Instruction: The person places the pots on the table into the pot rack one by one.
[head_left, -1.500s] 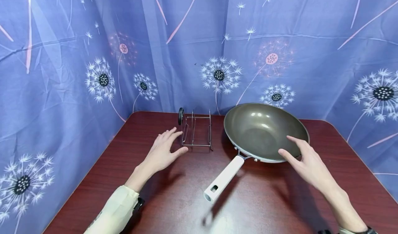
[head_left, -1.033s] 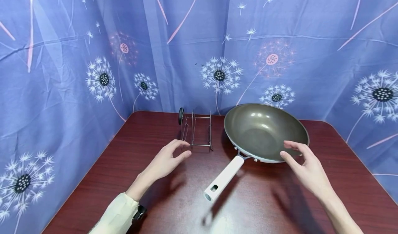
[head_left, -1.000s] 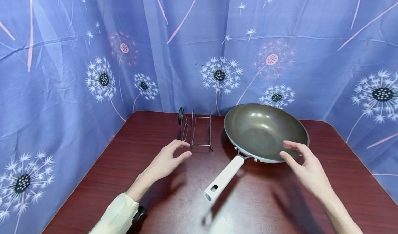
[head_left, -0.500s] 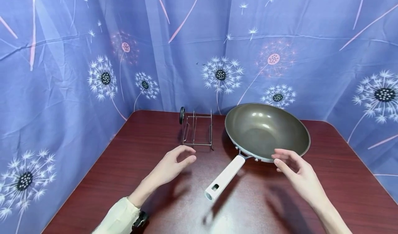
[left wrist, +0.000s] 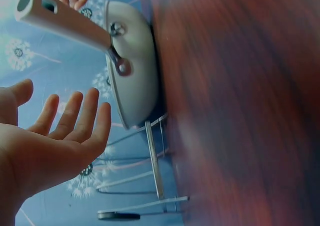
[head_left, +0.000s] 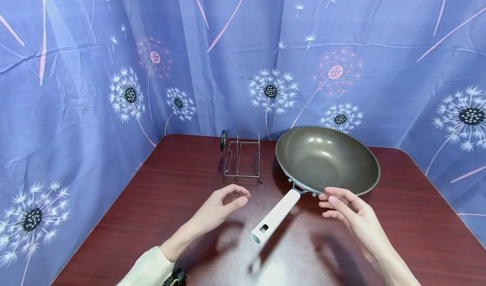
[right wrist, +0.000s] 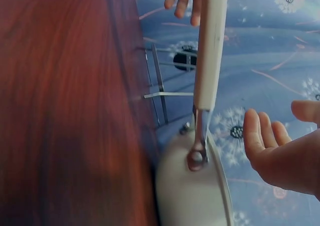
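A deep frying pan [head_left: 326, 163] with a dark inside and pale outside sits at the back right of the table. Its white handle [head_left: 276, 217] slants out over the tabletop, between my two hands. My left hand [head_left: 218, 208] hovers left of the handle, fingers loosely bent, holding nothing. On the other side, my right hand [head_left: 355, 216] is in the air by the pan's near rim, which it overlaps in the head view, and its relaxed fingers hold nothing. In the left wrist view, a gap shows between the left fingers [left wrist: 90, 117] and the handle [left wrist: 70, 25].
A thin metal wire rack [head_left: 243, 176] with a black round piece [head_left: 223, 141] at its left end stands left of the pan. The dark red wooden table [head_left: 159, 184] ends at a blue dandelion-patterned curtain [head_left: 228, 87] at the back and sides.
Both hands have drawn inward toward the pan handle, the left moving right and nearer me, the right moving left. Fingers have bent a little more. Pan and rack stay in place.
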The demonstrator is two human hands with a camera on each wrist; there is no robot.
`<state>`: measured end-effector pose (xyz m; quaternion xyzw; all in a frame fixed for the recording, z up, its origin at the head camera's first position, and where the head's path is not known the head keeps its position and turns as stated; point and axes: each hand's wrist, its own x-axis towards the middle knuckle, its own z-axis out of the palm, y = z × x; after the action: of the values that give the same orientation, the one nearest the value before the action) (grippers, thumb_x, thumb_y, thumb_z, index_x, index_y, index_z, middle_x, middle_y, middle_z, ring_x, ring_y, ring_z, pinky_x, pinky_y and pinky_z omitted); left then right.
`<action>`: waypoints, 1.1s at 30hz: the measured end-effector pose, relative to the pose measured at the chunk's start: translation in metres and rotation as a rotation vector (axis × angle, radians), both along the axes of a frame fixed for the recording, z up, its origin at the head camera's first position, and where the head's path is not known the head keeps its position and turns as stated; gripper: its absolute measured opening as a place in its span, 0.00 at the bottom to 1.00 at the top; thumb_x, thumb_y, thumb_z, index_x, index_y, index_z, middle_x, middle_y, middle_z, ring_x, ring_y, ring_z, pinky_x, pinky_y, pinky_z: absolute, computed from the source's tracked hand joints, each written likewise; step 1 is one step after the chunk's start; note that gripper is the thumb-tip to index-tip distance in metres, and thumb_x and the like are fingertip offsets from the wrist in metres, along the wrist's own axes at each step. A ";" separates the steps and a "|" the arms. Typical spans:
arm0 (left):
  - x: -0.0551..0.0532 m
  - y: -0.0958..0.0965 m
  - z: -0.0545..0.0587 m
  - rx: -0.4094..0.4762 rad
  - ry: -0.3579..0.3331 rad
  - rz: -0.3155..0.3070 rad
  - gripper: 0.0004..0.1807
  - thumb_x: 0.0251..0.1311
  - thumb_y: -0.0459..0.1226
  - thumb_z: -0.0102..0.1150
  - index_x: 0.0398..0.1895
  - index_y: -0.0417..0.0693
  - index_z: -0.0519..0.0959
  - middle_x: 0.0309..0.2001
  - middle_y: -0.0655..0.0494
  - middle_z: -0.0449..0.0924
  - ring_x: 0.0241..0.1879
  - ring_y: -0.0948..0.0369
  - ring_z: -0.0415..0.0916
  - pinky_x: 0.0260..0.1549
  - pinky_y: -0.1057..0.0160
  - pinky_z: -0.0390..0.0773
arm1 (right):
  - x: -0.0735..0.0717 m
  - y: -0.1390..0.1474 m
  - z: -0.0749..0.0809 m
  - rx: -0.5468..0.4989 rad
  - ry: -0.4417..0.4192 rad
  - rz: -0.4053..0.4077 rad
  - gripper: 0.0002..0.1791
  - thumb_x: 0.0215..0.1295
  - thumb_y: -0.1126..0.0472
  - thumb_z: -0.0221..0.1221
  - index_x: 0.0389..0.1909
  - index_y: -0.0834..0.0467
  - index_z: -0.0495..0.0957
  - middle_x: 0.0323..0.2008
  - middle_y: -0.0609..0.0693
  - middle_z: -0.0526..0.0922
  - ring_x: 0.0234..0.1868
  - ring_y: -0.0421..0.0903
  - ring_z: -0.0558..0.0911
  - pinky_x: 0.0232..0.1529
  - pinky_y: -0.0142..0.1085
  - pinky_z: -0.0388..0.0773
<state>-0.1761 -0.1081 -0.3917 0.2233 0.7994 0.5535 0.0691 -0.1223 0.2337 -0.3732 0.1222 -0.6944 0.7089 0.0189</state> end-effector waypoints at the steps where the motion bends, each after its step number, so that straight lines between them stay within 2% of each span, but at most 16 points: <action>1: 0.001 0.001 0.000 0.026 -0.020 -0.017 0.14 0.62 0.51 0.55 0.48 0.60 0.77 0.46 0.67 0.80 0.50 0.65 0.75 0.52 0.61 0.72 | 0.001 -0.002 -0.001 -0.030 -0.001 0.014 0.18 0.71 0.65 0.47 0.59 0.67 0.67 0.48 0.53 0.79 0.48 0.45 0.81 0.45 0.38 0.79; 4: 0.005 0.005 -0.001 0.104 -0.072 -0.063 0.14 0.63 0.46 0.55 0.49 0.53 0.77 0.48 0.61 0.80 0.50 0.61 0.77 0.50 0.62 0.75 | 0.002 -0.006 -0.003 -0.104 -0.012 0.043 0.18 0.72 0.66 0.45 0.59 0.68 0.66 0.49 0.53 0.78 0.49 0.45 0.81 0.46 0.38 0.79; 7: 0.009 0.008 0.000 0.160 -0.107 -0.097 0.14 0.64 0.43 0.54 0.50 0.49 0.76 0.49 0.56 0.79 0.48 0.57 0.78 0.47 0.58 0.77 | 0.003 -0.009 -0.004 -0.177 -0.037 0.075 0.17 0.72 0.66 0.44 0.59 0.67 0.66 0.50 0.54 0.78 0.50 0.46 0.80 0.47 0.38 0.79; 10: 0.012 0.011 0.000 0.188 -0.137 -0.115 0.14 0.64 0.43 0.54 0.50 0.48 0.76 0.50 0.54 0.79 0.47 0.54 0.79 0.46 0.54 0.77 | 0.004 -0.012 -0.005 -0.244 -0.067 0.112 0.17 0.72 0.66 0.43 0.59 0.66 0.66 0.51 0.54 0.78 0.50 0.47 0.80 0.48 0.38 0.79; 13: 0.016 0.015 -0.001 0.206 -0.186 -0.127 0.14 0.63 0.43 0.55 0.50 0.49 0.76 0.50 0.55 0.79 0.48 0.51 0.79 0.45 0.56 0.77 | 0.005 -0.015 -0.008 -0.290 -0.080 0.155 0.17 0.73 0.67 0.42 0.59 0.67 0.65 0.52 0.54 0.77 0.51 0.48 0.80 0.48 0.39 0.78; 17: 0.020 0.019 -0.001 0.222 -0.232 -0.157 0.15 0.63 0.43 0.55 0.50 0.49 0.76 0.50 0.53 0.78 0.49 0.47 0.77 0.46 0.55 0.77 | 0.008 -0.021 -0.011 -0.288 -0.130 0.141 0.17 0.73 0.65 0.43 0.59 0.63 0.67 0.52 0.54 0.77 0.51 0.48 0.80 0.49 0.39 0.78; 21: 0.025 0.022 0.000 0.227 -0.253 -0.184 0.15 0.64 0.43 0.55 0.51 0.49 0.75 0.51 0.49 0.77 0.45 0.50 0.78 0.45 0.52 0.77 | 0.011 -0.025 -0.013 -0.316 -0.195 0.129 0.17 0.72 0.64 0.45 0.59 0.61 0.67 0.52 0.53 0.77 0.50 0.47 0.80 0.49 0.39 0.78; 24: 0.030 0.024 0.001 0.225 -0.274 -0.198 0.16 0.63 0.43 0.55 0.52 0.48 0.74 0.46 0.48 0.79 0.40 0.56 0.79 0.44 0.53 0.78 | 0.012 -0.029 -0.014 -0.341 -0.235 0.126 0.17 0.72 0.63 0.46 0.59 0.61 0.66 0.51 0.52 0.78 0.49 0.46 0.81 0.49 0.39 0.78; 28: 0.036 0.026 0.002 0.235 -0.303 -0.221 0.19 0.63 0.43 0.55 0.55 0.46 0.72 0.41 0.51 0.80 0.38 0.63 0.79 0.43 0.57 0.78 | 0.012 -0.034 -0.016 -0.348 -0.270 0.122 0.17 0.71 0.63 0.47 0.59 0.62 0.65 0.50 0.52 0.78 0.48 0.46 0.81 0.49 0.39 0.78; 33: 0.038 0.031 0.003 0.258 -0.297 -0.229 0.19 0.63 0.41 0.55 0.56 0.45 0.71 0.50 0.50 0.75 0.42 0.62 0.78 0.43 0.60 0.78 | 0.012 -0.040 -0.019 -0.358 -0.296 0.114 0.16 0.71 0.63 0.48 0.57 0.60 0.65 0.50 0.51 0.78 0.49 0.46 0.81 0.50 0.39 0.78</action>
<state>-0.1382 -0.0774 -0.3886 0.2357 0.6726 0.6663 0.2192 -0.1106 0.1939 -0.3921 0.0506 -0.5449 0.8308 -0.1018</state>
